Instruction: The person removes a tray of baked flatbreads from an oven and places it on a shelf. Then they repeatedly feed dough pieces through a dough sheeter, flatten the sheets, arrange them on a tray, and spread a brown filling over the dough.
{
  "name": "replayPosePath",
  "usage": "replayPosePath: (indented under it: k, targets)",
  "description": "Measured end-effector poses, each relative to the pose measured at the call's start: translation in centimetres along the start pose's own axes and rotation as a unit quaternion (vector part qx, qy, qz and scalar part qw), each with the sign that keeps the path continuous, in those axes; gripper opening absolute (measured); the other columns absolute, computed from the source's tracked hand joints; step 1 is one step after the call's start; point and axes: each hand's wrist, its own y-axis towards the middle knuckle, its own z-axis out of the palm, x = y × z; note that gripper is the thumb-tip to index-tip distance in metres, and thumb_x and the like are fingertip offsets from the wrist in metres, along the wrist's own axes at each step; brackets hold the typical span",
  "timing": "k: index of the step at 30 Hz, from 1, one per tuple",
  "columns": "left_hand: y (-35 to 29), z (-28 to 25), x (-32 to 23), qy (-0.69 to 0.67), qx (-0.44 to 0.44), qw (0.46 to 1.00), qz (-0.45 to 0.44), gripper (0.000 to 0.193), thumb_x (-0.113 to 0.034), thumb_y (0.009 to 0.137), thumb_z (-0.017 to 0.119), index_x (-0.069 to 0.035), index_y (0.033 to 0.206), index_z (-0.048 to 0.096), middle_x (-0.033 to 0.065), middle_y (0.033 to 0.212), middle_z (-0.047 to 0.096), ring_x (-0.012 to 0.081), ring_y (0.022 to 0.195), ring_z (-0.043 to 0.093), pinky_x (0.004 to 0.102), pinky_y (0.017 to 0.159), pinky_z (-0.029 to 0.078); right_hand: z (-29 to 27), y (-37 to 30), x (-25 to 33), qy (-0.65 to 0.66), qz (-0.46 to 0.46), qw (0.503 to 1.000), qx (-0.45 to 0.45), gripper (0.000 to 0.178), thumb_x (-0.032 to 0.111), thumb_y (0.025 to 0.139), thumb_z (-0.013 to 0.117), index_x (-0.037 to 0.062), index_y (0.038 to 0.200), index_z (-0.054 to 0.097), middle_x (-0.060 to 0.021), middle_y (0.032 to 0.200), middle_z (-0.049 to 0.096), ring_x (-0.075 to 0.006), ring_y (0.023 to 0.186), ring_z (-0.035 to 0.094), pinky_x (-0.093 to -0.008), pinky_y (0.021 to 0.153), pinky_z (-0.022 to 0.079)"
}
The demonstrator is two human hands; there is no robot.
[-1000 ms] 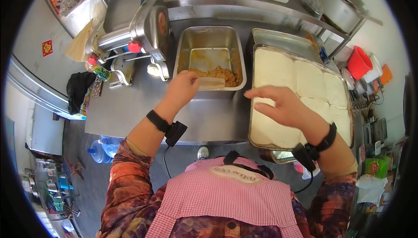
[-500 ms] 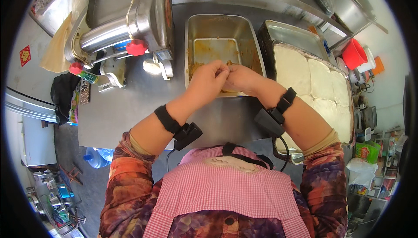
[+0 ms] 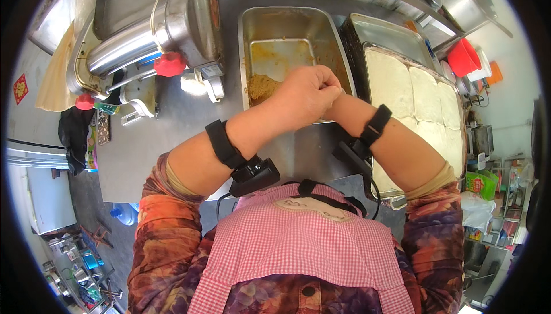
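Observation:
Over the near right part of a deep steel pan (image 3: 340,44), my two hands come together. My left hand (image 3: 304,93) is closed, its fingers bent and pressed toward the thumb; whatever they hold, if anything, is hidden. Behind it, only the edge of my right hand (image 3: 346,106) shows, and its fingers are out of sight. A lump of brown, crumbly paste (image 3: 263,86) lies in the pan's near left corner, beside my left wrist. Orange-brown smears cover the pan's bottom and walls.
On the right, a tray holds pale flat dough sheets (image 3: 388,78), with an empty-looking metal tray (image 3: 384,44) behind it. A steel roller machine with red knobs (image 3: 170,64) stands at the left of the steel table (image 3: 166,142). A red bucket (image 3: 463,57) sits far right.
My joined hands have shifted right and slightly nearer, with the left now covering more of the right. The paste in the pan's near left corner has come into fuller view. The whole view shifted slightly.

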Motion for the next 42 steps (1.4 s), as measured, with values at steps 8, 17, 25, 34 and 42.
replayPosePath:
  k: [8,17,25,34,42]
  targets:
    - [-0.6,-3.3,1.0,-0.073,-0.021,0.996,-0.040,0.014,-0.018,0.092,0.056,-0.005,0.092,0.059,-0.0010,0.073,0.057,0.0072,0.063,0.052,0.0207,0.054,0.042,-0.8,0.3,-0.3,-0.040,0.130,0.991,-0.006,0.037,0.032,0.088,0.059,0.0056,0.114,0.060,-0.0066,0.107,0.064,-0.0167,0.096,0.059,-0.0295,0.081,0.047]
    - [-7.5,-10.7,10.8,-0.135,-0.165,0.960,-0.184,0.018,-0.020,0.093,0.051,-0.004,0.096,0.057,0.0040,0.079,0.059,0.0114,0.071,0.056,0.0253,0.063,0.047,1.3,5.1,-6.9,0.199,0.165,0.965,-0.034,0.042,0.035,0.086,0.061,0.0017,0.111,0.063,-0.0101,0.102,0.067,-0.0169,0.090,0.062,-0.0283,0.077,0.047]
    - [-7.4,-9.7,14.2,-0.213,-0.069,0.968,-0.113,0.019,-0.022,0.097,0.050,-0.005,0.103,0.055,0.0016,0.093,0.059,0.0107,0.084,0.056,0.0270,0.079,0.047,1.4,7.4,-2.1,0.446,0.136,0.875,0.126,0.035,0.009,0.085,0.059,0.0018,0.118,0.057,-0.0109,0.106,0.064,-0.0208,0.092,0.064,-0.0327,0.080,0.052]
    - [-7.2,-10.7,15.2,-0.203,-0.031,0.975,-0.083,0.018,-0.020,0.096,0.055,-0.006,0.106,0.058,-0.0041,0.099,0.059,0.0046,0.091,0.051,0.0220,0.085,0.041,1.3,9.4,-1.2,0.022,0.084,0.963,0.254,0.052,0.015,0.081,0.060,-0.0004,0.129,0.048,-0.0122,0.113,0.061,-0.0214,0.102,0.058,-0.0375,0.082,0.049]
    - [-6.9,-10.7,15.4,-0.281,-0.014,0.955,-0.095,0.019,-0.024,0.093,0.060,-0.008,0.102,0.058,-0.0050,0.091,0.058,0.0054,0.084,0.050,0.0224,0.079,0.041,2.2,8.7,-1.7,0.491,0.192,0.831,0.175,0.037,0.036,0.095,0.052,0.0022,0.110,0.058,-0.0109,0.103,0.063,-0.0224,0.088,0.062,-0.0344,0.076,0.052]
